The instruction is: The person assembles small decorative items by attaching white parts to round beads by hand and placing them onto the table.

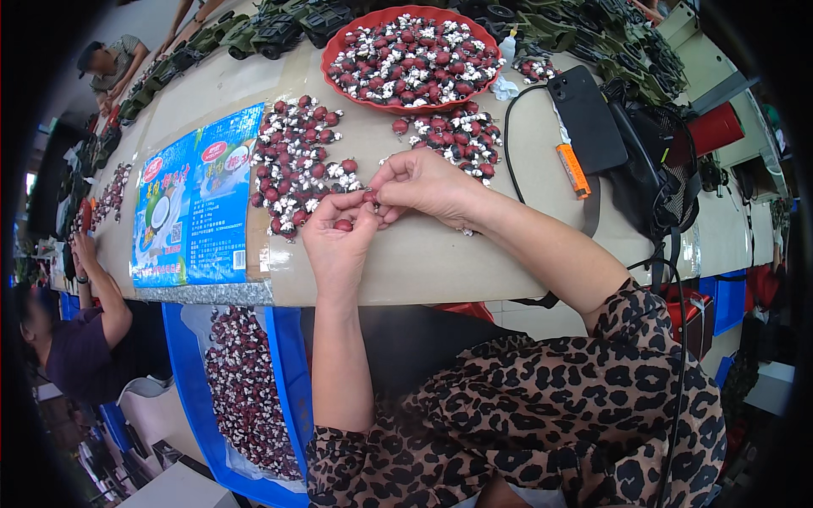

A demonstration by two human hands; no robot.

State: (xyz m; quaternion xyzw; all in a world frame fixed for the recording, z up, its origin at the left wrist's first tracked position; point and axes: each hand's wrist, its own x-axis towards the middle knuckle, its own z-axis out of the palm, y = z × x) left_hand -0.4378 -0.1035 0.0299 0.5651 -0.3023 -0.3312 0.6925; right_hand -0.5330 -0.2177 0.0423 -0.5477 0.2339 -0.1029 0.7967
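Observation:
My left hand (337, 241) and my right hand (428, 184) meet above the table's near edge, fingertips pinched together. Between them is a small dark-red round toy piece (370, 196); its finer details are hidden by my fingers. A second red piece (343, 225) rests in the curled fingers of my left hand. Just beyond the left hand lies a loose pile of red, white and black toy pieces (292, 157). Another such pile (461, 131) spreads beyond my right hand. Behind both, a red scalloped bowl (329, 80) is heaped with the same pieces.
Flat blue printed cardboard (196, 203) covers the table at left. Below the edge stands a blue crate (290, 356) full of pieces. To the right lie a black phone (586, 114), an orange-handled tool (572, 171) and a black bag (656, 169). Green toy vehicles (271, 35) line the back; people sit leftward.

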